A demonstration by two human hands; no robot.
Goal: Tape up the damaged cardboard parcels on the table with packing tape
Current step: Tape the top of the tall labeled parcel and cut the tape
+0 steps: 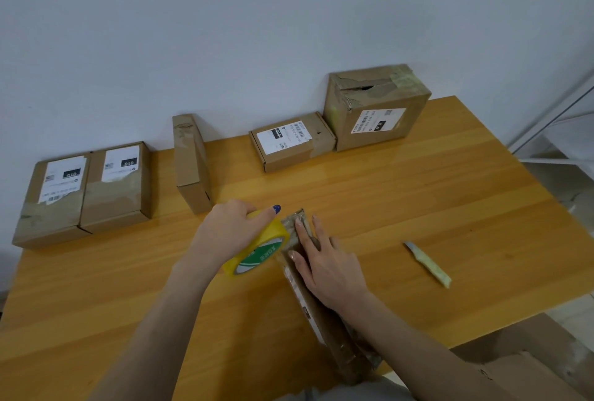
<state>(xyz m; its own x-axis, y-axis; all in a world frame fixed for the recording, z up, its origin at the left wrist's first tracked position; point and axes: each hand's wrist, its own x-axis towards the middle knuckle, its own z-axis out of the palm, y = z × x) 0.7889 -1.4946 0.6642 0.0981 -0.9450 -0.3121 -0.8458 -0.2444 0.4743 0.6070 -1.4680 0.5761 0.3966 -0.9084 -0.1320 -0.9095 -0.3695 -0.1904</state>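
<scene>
1. The long thin parcel (334, 336) is a brown cardboard box. It lies on the wooden table (418, 191), close to the person, and points away from them.
2. Its far end looks shiny and crinkly with clear tape. Its near end looks crumpled and also has tape on it.
3. The tape roll (260, 249) is yellow with a green and white ring inside. It stands on its edge on the table and touches the left side of the long parcel near the far end.
4. The left hand (231, 227) holds the tape roll from above. Its fingers curl over the roll, and one finger with a blue nail lies across the top.
5. The right hand (328, 265) lies flat on top of the long parcel. Its fingers (303, 230) are straight and a bit spread, and they press down near the far end. It does not grab anything.
6. Both arms reach out from the bottom of the view.
7. More parcels stand along the wall. Two flat boxes (54, 198) sit side by side on the left. A narrow box (191, 162) stands on its edge. A small box (289, 143) touches a big box (376, 108) with a torn top.
8. A small knife (426, 260) lies on the table, well to the right of the hands.
</scene>
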